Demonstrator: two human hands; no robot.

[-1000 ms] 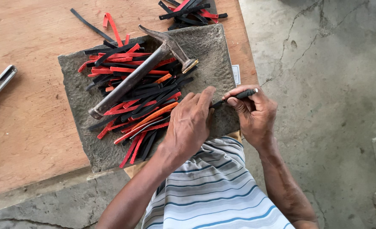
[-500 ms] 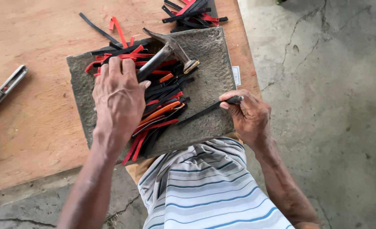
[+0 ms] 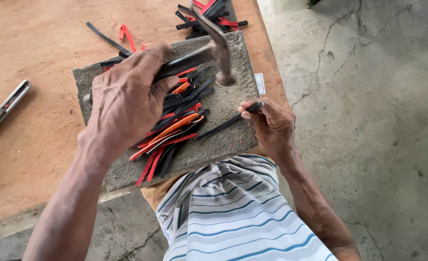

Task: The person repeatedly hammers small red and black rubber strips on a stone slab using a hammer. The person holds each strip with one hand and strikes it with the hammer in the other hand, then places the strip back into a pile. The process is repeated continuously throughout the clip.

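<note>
Rough stone slab (image 3: 228,104); metal hammer (image 3: 213,46)

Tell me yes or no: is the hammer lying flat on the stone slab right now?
No: the left hand grips the hammer by its handle, with the head lifted above the stone slab.

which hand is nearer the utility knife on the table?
Left. The left hand, gripping the hammer over the stone slab, is closer to the utility knife at the table's left. The right hand holds a black strip on the slab's far side.

Workshop: wooden bench (image 3: 45,48), cracked concrete floor (image 3: 368,96), hammer (image 3: 214,43), utility knife (image 3: 5,108).
</note>
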